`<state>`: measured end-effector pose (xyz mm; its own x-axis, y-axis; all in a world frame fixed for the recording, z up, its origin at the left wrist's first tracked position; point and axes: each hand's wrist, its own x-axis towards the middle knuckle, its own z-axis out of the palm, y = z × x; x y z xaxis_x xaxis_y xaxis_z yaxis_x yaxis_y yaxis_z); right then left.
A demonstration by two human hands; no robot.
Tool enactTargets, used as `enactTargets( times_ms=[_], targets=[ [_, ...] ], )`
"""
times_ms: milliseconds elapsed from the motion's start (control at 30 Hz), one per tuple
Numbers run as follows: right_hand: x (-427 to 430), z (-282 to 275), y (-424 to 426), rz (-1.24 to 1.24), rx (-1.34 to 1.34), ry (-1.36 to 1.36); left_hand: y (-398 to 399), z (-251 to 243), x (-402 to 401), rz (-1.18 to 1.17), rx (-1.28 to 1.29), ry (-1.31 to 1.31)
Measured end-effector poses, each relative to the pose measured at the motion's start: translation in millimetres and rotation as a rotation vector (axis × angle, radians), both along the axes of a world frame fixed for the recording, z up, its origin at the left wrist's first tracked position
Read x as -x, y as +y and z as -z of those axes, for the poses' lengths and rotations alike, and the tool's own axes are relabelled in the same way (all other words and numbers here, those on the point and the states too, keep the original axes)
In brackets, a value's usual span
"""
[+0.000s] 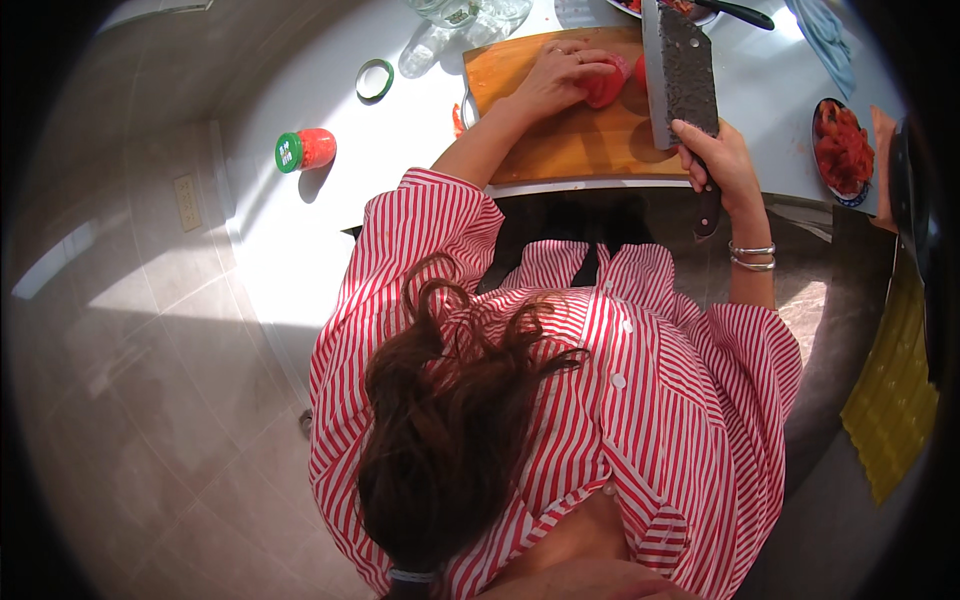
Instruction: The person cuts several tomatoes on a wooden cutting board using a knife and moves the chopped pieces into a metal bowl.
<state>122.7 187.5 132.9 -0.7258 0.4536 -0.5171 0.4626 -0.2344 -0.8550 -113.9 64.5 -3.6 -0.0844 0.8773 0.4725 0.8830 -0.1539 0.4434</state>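
A wooden cutting board lies on the white counter before me. My left hand rests over a cut red tomato, fingers on its left side, pressing it to the board. In my right hand is a cleaver with a dark, food-flecked blade and a black riveted handle. Its blade stands raised to the right of the tomato, apart from it. Another red piece shows beside the blade, partly hidden by it.
Left of the board are a green-lidded jar of red contents and a loose jar lid. Glass jars stand behind. To the right sit a plate of tomato scraps and a blue cloth. A black handle reaches over a bowl at the back.
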Motion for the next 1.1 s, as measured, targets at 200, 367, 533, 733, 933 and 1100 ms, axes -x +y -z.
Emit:
enactTargets(
  times_ms=[200,367,533,733,933,1100],
  targets=[
    [-8.7,10.9,-4.6,0.003,0.005,-0.005,-4.2,6.3,5.2,0.033,-0.053,-0.221],
    [-16.2,18.7,-5.8,0.053,0.041,-0.058,-7.6,8.6,0.6,0.142,0.005,-0.362],
    [-11.3,16.9,-9.6,-0.004,-0.002,-0.116,-15.1,6.2,-17.4,-0.3,0.218,-0.912],
    [-6.8,16.1,-26.7,-0.234,-0.378,-0.304,-59.3,0.4,-59.8,-0.634,0.324,-0.743],
    [-21.3,59.2,-30.9,-0.491,-1.153,-0.247,-80.4,3.4,-87.1,-0.303,0.061,-0.315],
    [-18.6,63.4,-31.7,-0.54,-1.274,-0.253,-65.9,21.0,-92.3,-0.333,0.087,-0.217]
  ],
)
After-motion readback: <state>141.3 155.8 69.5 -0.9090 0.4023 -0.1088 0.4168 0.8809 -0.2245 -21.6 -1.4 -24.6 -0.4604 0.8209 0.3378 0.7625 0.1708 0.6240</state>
